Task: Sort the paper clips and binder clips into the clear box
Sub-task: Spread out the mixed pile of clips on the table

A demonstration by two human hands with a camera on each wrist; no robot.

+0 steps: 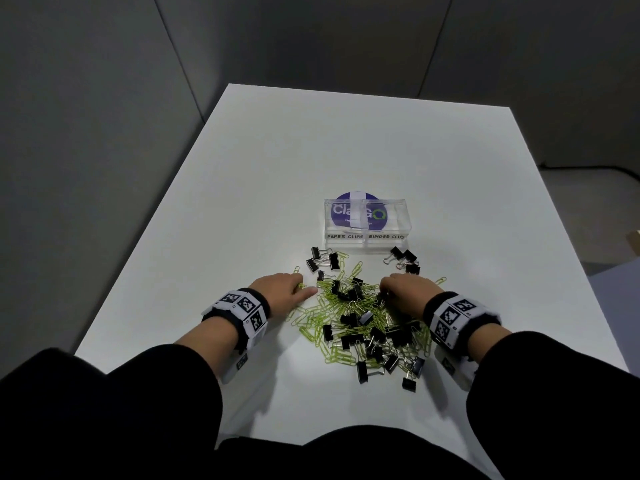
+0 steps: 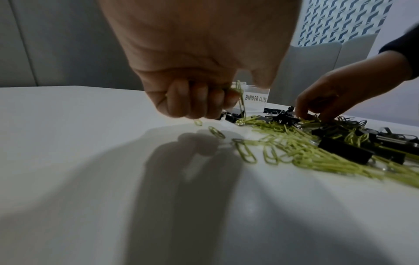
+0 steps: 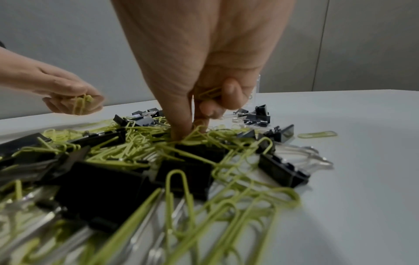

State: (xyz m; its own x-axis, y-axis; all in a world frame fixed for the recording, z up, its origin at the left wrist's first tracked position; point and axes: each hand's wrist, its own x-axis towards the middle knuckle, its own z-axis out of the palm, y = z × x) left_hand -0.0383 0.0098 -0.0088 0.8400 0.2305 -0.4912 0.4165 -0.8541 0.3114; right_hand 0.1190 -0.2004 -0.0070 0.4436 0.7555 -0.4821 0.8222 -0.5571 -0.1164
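Observation:
A heap of green paper clips [image 1: 346, 323] mixed with black binder clips [image 1: 377, 336] lies on the white table [image 1: 242, 202]. Behind it stands the clear box [image 1: 367, 225], its halves labelled PAPER CLIPS and BINDER CLIPS. My left hand [image 1: 284, 287] hovers at the heap's left edge, its curled fingers [image 2: 197, 102] holding several green paper clips [image 2: 238, 93]. My right hand [image 1: 405, 289] is on the heap's right side, thumb and forefinger [image 3: 181, 116] pinching into the clips, with a green paper clip [image 3: 209, 93] tucked under its curled fingers.
A purple round sticker [image 1: 356, 209] shows through the box. Small groups of binder clips lie left [image 1: 322, 259] and right [image 1: 405, 259] in front of the box. One stray paper clip [image 1: 440, 280] lies right of the heap. The table's edges drop off left and right.

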